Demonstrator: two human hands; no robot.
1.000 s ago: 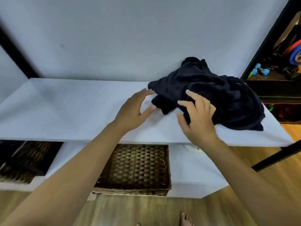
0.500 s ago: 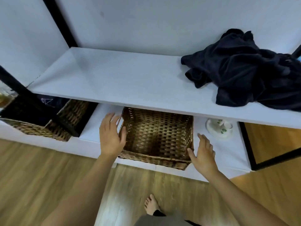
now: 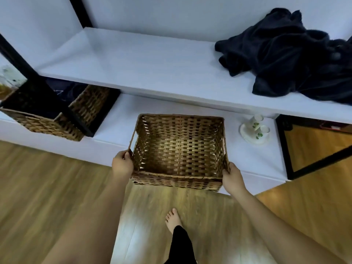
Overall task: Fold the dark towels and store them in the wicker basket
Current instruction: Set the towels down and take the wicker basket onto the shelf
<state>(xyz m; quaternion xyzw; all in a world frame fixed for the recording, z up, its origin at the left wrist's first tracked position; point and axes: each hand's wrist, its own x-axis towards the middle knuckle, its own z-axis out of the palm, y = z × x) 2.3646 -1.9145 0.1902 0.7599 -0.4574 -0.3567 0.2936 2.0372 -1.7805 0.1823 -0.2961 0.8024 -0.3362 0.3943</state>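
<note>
- Dark navy towels (image 3: 289,54) lie in a crumpled, unfolded heap at the right end of the white upper shelf (image 3: 152,60).
- Below, the rectangular brown wicker basket (image 3: 179,180) sits at the front edge of the white lower shelf (image 3: 118,119), its near side jutting over the wooden floor (image 3: 38,187); nothing lies inside it.
- Left hand (image 3: 122,164) grips the basket's near-left corner, fingers curled round the rim.
- Right hand (image 3: 233,178) grips the near-right corner, fingers wrapped on the side wall.
- A second wicker basket (image 3: 57,122) sits further left on the lower shelf.
- A small white ceramic dish with cups (image 3: 255,132) stands to the right of the held basket.
- One bare foot (image 3: 173,218) rests on the floor.
</note>
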